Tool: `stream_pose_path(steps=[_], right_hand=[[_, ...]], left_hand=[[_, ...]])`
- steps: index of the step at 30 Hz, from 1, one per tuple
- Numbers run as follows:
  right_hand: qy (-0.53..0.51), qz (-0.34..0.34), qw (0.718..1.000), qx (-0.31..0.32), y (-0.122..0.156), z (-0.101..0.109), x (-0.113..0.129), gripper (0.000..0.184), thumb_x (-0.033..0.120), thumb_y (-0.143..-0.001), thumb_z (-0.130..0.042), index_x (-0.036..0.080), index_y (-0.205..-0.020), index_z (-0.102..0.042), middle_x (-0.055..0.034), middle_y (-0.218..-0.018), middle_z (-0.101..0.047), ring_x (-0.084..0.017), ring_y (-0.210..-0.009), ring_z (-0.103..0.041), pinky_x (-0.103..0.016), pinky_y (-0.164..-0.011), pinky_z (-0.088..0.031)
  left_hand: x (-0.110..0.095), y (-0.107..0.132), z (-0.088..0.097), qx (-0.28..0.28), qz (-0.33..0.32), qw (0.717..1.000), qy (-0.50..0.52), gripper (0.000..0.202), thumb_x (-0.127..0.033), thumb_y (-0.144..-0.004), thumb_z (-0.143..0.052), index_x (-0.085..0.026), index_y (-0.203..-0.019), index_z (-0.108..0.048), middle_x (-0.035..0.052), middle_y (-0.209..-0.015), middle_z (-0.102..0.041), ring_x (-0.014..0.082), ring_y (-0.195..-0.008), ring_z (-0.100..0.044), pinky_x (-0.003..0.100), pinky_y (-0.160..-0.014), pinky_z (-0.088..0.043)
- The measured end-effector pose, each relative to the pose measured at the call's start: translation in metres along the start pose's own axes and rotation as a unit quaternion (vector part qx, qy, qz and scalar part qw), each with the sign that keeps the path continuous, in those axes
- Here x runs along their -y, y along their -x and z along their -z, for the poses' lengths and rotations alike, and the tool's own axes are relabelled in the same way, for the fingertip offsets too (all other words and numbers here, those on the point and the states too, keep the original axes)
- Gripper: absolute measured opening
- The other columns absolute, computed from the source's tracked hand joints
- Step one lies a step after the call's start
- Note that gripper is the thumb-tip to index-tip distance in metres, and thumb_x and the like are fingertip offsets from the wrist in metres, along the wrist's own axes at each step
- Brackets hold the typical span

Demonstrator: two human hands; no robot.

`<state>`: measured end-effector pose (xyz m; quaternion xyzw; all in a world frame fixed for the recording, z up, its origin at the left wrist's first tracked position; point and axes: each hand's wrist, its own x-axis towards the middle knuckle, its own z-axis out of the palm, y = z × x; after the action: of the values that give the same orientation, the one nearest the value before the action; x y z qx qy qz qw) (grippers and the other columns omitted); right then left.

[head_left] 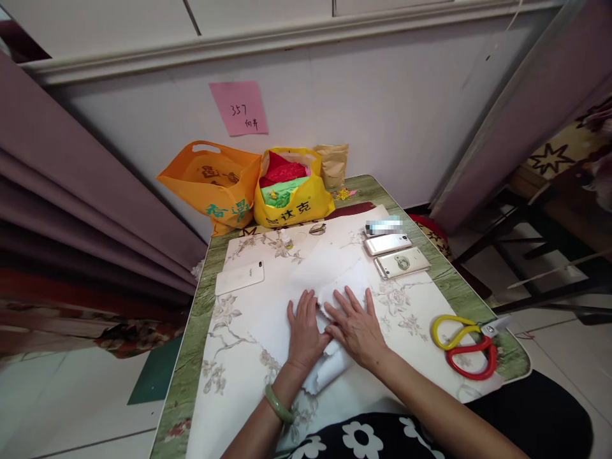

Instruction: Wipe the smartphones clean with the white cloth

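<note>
A thin white cloth (324,264) with scalloped edges lies folded over itself in the middle of the table. My left hand (305,331) rests on its left part, fingers stretched forward. Beside it my right hand (356,324) lies palm down on the folded layer, fingers spread. The two thumbs come close together over the cloth, and a fold (332,366) sticks out below them toward me. What lies under my palms is hidden.
On the floral-covered table (239,376) are scissors (471,344) at right, phones (401,262) (388,244) at back right, and a white phone (240,278) at left. An orange bag (205,185) and a filled yellow bag (294,207) stand against the wall.
</note>
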<state>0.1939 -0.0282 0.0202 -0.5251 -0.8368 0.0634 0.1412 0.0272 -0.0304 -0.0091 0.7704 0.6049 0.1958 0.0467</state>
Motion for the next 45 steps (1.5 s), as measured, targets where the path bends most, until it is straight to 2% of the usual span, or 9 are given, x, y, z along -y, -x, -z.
stream_pose_path(steps=[4,11,16,20,28,35,37,43,45], right_hand=[[-0.001,0.012,1.0,0.002,-0.008,0.0,0.0,0.044,0.054,-0.096,-0.046,0.035,-0.135,-0.054,-0.005,-0.147,-0.048,-0.032,-0.142,-0.03,-0.063,-0.115,-0.002],[0.003,0.013,1.0,-0.011,0.026,0.004,-0.004,0.042,0.056,-0.096,-0.044,0.036,-0.131,-0.057,-0.0021,-0.147,-0.048,-0.031,-0.143,-0.029,-0.062,-0.116,0.002],[0.018,0.017,1.0,-0.003,-0.003,0.002,0.006,0.043,0.055,-0.096,-0.046,0.032,-0.132,-0.057,-0.0063,-0.147,-0.049,-0.031,-0.142,-0.03,-0.062,-0.116,-0.001],[0.024,0.018,1.0,0.001,-0.02,-0.002,0.009,0.05,0.056,-0.095,-0.046,0.028,-0.137,-0.053,-0.0092,-0.147,-0.048,-0.032,-0.142,-0.03,-0.063,-0.115,-0.001],[0.011,0.012,1.0,-0.009,0.021,0.002,0.001,0.045,0.057,-0.096,-0.043,0.036,-0.134,-0.054,-0.0029,-0.147,-0.049,-0.031,-0.143,-0.03,-0.062,-0.116,0.0],[0.001,0.012,1.0,0.009,-0.015,-0.003,0.007,0.048,0.057,-0.096,-0.042,0.033,-0.136,-0.053,-0.006,-0.148,-0.047,-0.033,-0.142,-0.03,-0.064,-0.115,-0.003],[0.003,0.011,1.0,0.007,-0.017,-0.003,0.006,0.049,0.058,-0.096,-0.042,0.033,-0.137,-0.052,-0.0063,-0.148,-0.047,-0.033,-0.143,-0.03,-0.064,-0.115,-0.003],[0.004,0.015,1.0,-0.01,0.018,0.002,0.001,0.043,0.056,-0.096,-0.044,0.035,-0.133,-0.056,-0.0035,-0.147,-0.049,-0.032,-0.143,-0.029,-0.063,-0.115,-0.001],[0.001,0.014,1.0,-0.014,0.021,0.003,0.001,0.043,0.056,-0.096,-0.045,0.035,-0.131,-0.057,-0.004,-0.146,-0.049,-0.032,-0.143,-0.029,-0.063,-0.115,-0.001]], left_hand=[[0.0,0.001,-0.001,0.001,0.002,1.0,-0.002,0.06,-0.035,-0.079,-0.061,-0.012,-0.132,-0.045,0.0209,-0.145,-0.048,0.0324,-0.14,-0.037,0.057,-0.117,-0.014],[-0.003,0.0,0.004,0.013,0.013,1.0,0.004,0.06,-0.031,-0.077,-0.061,-0.012,-0.132,-0.046,0.0193,-0.147,-0.045,0.0316,-0.141,-0.034,0.057,-0.117,-0.013],[0.0,0.0,0.001,0.006,-0.001,1.0,0.0,0.058,-0.029,-0.077,-0.059,-0.011,-0.131,-0.046,0.0206,-0.145,-0.047,0.0318,-0.14,-0.037,0.056,-0.117,-0.014],[-0.001,0.001,0.0,0.002,0.013,1.0,0.005,0.056,-0.027,-0.078,-0.058,-0.012,-0.13,-0.047,0.0197,-0.144,-0.049,0.031,-0.139,-0.038,0.055,-0.117,-0.015],[-0.002,0.0,0.003,0.004,0.01,1.0,0.006,0.059,-0.029,-0.076,-0.06,-0.013,-0.131,-0.046,0.0195,-0.146,-0.047,0.0317,-0.14,-0.037,0.057,-0.117,-0.014],[0.0,0.001,0.001,0.004,0.009,1.0,0.004,0.056,-0.027,-0.077,-0.058,-0.012,-0.13,-0.048,0.0194,-0.144,-0.05,0.0306,-0.139,-0.038,0.055,-0.117,-0.015],[-0.001,0.001,0.001,0.003,0.011,1.0,0.004,0.055,-0.029,-0.078,-0.058,-0.012,-0.129,-0.048,0.0197,-0.143,-0.05,0.0308,-0.139,-0.039,0.055,-0.117,-0.016],[-0.002,0.0,0.004,-0.002,0.004,1.0,-0.003,0.059,-0.031,-0.075,-0.06,-0.014,-0.131,-0.047,0.0194,-0.144,-0.049,0.0325,-0.139,-0.039,0.057,-0.116,-0.018],[-0.003,-0.001,0.005,0.006,0.009,1.0,0.006,0.058,-0.03,-0.075,-0.06,-0.015,-0.13,-0.047,0.0193,-0.145,-0.048,0.0326,-0.139,-0.038,0.057,-0.116,-0.016]])
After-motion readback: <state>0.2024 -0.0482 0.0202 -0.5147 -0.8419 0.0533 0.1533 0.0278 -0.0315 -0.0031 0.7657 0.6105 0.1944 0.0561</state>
